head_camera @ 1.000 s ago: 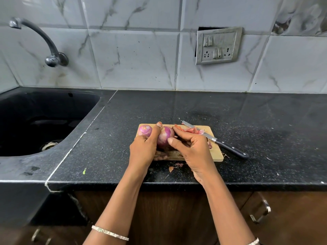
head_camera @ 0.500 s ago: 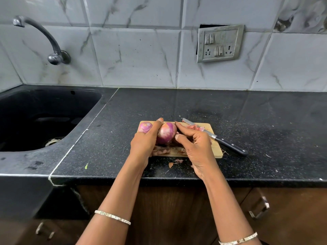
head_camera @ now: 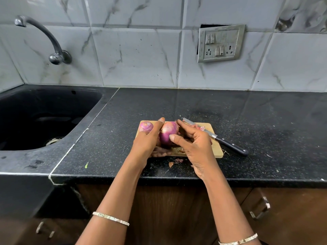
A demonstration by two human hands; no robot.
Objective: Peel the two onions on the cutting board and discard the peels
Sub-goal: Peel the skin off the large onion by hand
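A black speckled countertop (head_camera: 238, 121) fills the view, with a dark sink (head_camera: 44, 121) set into it on the left. Near the counter's front edge lies a small wooden cutting board (head_camera: 217, 150).

Over the board, a person's two hands meet around one onion. The left hand (head_camera: 146, 141) cups it from the left and below, with the thumb laid up over the top. The right hand (head_camera: 196, 145) closes on it from the right, thumb pressed to the near face and forefinger reaching across the crown.

A black-handled knife (head_camera: 222, 140) rests untouched, its blade on the board's far right part and its handle out on the counter.

The held onion (head_camera: 168, 132) is the larger of the two and sits just above the board. Its skin is glossy purple with a paler patch near the top, so I judge it partly stripped. The smaller onion (head_camera: 146, 126) lies at the board's far left corner, just beside the left hand. Whether it is fully peeled I can't tell.

Thin peel scraps (head_camera: 200, 128) lie on the board by the blade, and more flakes (head_camera: 174, 162) lie on the counter in front.

To do this step well, I'd let the left hand only steady and turn the onion. The right thumbnail should catch a loose edge at the crown and draw the skin down in wide strips. Working over the board would keep the pieces together for binning.
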